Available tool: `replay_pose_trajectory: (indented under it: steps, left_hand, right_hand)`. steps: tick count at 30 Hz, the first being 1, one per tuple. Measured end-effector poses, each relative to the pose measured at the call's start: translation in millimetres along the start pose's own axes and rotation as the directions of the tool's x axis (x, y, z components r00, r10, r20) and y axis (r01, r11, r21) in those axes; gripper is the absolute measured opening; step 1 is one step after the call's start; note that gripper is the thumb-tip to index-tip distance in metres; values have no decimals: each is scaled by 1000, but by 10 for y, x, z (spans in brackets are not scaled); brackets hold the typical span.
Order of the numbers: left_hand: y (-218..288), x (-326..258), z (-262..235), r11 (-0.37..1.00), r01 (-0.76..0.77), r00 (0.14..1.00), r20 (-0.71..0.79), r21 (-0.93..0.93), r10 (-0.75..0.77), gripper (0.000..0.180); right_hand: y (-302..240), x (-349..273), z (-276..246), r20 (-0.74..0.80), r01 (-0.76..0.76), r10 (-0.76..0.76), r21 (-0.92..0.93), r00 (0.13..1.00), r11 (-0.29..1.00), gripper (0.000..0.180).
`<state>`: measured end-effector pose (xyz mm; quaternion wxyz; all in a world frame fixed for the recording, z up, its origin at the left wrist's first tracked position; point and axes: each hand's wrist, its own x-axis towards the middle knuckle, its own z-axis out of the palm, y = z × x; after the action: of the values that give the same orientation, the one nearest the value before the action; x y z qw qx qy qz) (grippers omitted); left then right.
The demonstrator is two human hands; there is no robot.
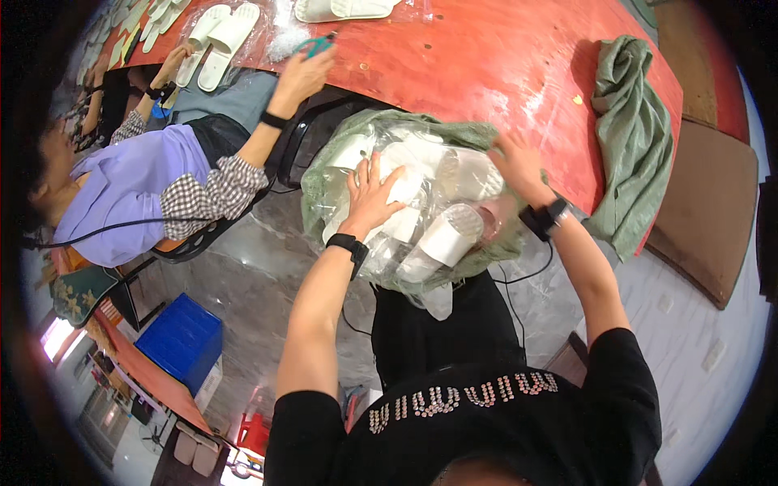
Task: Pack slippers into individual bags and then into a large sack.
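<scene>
A green woven sack (320,174) stands upright below the table edge, its mouth wide and full of white slippers in clear plastic bags. My left hand (373,196) lies on the bagged slippers at the sack's left side, fingers spread. One white slipper (450,235) shows plainly in clear plastic near the sack's front, and another slipper (470,174) lies behind it. My right hand (519,166) is at the sack's right rim, a little blurred, with its fingers apart and nothing visible in them. A clear plastic bag end (438,301) hangs over the front rim.
The red table (478,61) runs along the far side, with a crumpled green sack (636,138) over its right end. At left sits a co-worker (121,202), whose hand holds teal-handled scissors (316,46) near white slippers (219,44). A blue bin (182,340) stands on the floor.
</scene>
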<state>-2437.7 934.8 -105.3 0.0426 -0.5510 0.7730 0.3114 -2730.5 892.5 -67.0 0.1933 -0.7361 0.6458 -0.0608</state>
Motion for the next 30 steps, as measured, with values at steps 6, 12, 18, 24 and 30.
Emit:
replay_pose_trajectory:
  steps: [6, 12, 18, 24, 30]
  left_hand:
    - [125, -96, 150, 999, -42, 998, -43, -13, 41, 65]
    - [-80, -104, 235, 998, 3, 1000, -25, 64, -1, 63]
    - [-98, -139, 159, 995, 22, 999, -46, 100, -17, 71]
    - [50, -52, -86, 996, 62, 998, -6, -72, -62, 73]
    - [570, 118, -55, 952, -174, 978, -157, -253, 137, 60]
  right_hand:
    - [312, 372, 684, 287, 251, -143, -387, 947, 887, 24]
    - [738, 323, 816, 339, 236, -112, -352, 934, 906, 16]
    - [416, 492, 566, 166, -73, 10, 378, 986, 923, 17]
    - [188, 379, 427, 202, -152, 26, 641, 979, 752, 16]
    - [-178, 381, 363, 165, -122, 9, 687, 986, 716, 13]
